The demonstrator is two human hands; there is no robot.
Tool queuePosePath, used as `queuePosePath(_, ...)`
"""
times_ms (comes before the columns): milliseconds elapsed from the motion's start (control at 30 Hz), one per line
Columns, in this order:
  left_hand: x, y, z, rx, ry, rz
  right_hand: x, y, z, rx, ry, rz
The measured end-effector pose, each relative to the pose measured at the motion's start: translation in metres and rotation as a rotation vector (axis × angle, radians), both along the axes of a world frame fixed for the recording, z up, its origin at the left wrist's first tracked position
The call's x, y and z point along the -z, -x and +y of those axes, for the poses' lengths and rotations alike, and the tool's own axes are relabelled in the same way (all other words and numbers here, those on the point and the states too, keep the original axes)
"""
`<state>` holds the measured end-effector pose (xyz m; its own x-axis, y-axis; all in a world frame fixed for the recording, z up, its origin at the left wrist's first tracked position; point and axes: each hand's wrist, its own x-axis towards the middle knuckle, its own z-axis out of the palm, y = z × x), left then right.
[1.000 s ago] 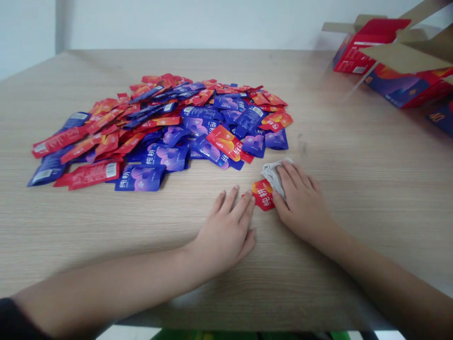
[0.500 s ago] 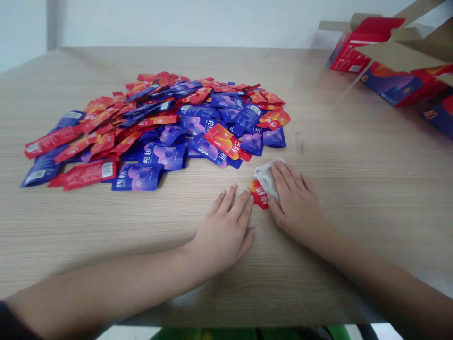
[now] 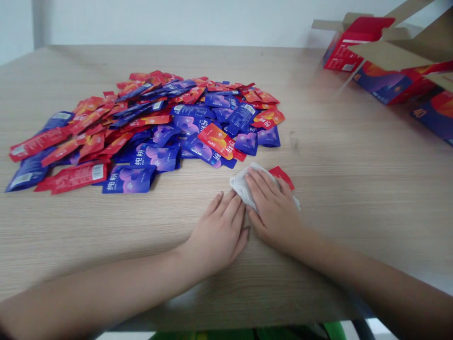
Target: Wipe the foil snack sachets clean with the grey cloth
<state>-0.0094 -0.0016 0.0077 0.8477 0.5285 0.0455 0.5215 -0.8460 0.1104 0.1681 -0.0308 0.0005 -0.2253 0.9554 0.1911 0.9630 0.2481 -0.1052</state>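
Under my right hand is a folded white cloth, pressed down onto a red sachet on the table. Only the sachet's far right end shows past the cloth and my fingers. My left hand lies flat with fingers stretched out, its fingertips at the near left edge of the cloth. Whether those fingertips touch the covered part of the sachet is hidden. Beyond both hands spreads a heap of red and blue-purple sachets, overlapping in many directions.
At the back right stand several open cartons: a red one, a blue and red one, and another cut off by the frame edge. Their flaps stick out. The wood-grain table meets a pale wall behind.
My right hand has slid the cloth left along the sachet, covering its left end and baring its right end. My left hand stays almost in place. The view has shifted slightly.
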Motion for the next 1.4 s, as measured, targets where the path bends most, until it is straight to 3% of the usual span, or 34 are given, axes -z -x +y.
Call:
queuePosePath(133,0.0,0.001,0.001,0.011,-0.003,0.018,0.005,-0.027,0.005,0.189,-0.018,-0.025)
queuePosePath(233,0.002,0.001,0.0,0.005,-0.002,0.012,0.006,-0.029,0.008,0.224,-0.022,-0.028)
queuePosePath(433,0.002,0.002,-0.001,0.004,-0.005,-0.028,0.001,0.008,0.001,-0.008,-0.006,0.01)
queuePosePath(533,0.002,0.002,0.0,0.005,-0.016,-0.031,0.001,0.009,-0.002,-0.057,-0.003,0.013)
queuePosePath(700,0.004,0.003,0.001,0.017,-0.02,-0.001,0.005,-0.023,0.003,0.148,-0.026,-0.015)
queuePosePath(800,0.004,0.002,0.001,0.009,-0.005,0.007,0.006,-0.028,0.006,0.221,-0.027,-0.01)
queuePosePath(867,0.004,0.002,0.001,0.005,-0.002,-0.006,0.005,-0.02,0.006,0.191,-0.03,-0.002)
queuePosePath(1000,0.003,0.002,0.0,0.001,0.011,-0.034,0.0,0.005,0.001,-0.01,0.004,0.022)
queuePosePath(1100,0.003,0.002,0.0,0.001,0.016,-0.025,-0.001,0.007,0.0,-0.071,0.02,0.016)
queuePosePath(1167,0.003,0.002,0.0,0.01,0.003,-0.019,0.0,-0.003,0.001,-0.02,0.007,-0.002)
queuePosePath(1300,0.003,0.003,0.001,0.015,-0.007,0.013,0.005,-0.029,0.007,0.215,-0.014,-0.042)
queuePosePath(1400,0.004,0.003,0.001,0.006,0.003,0.029,0.006,-0.035,0.011,0.282,-0.005,-0.055)
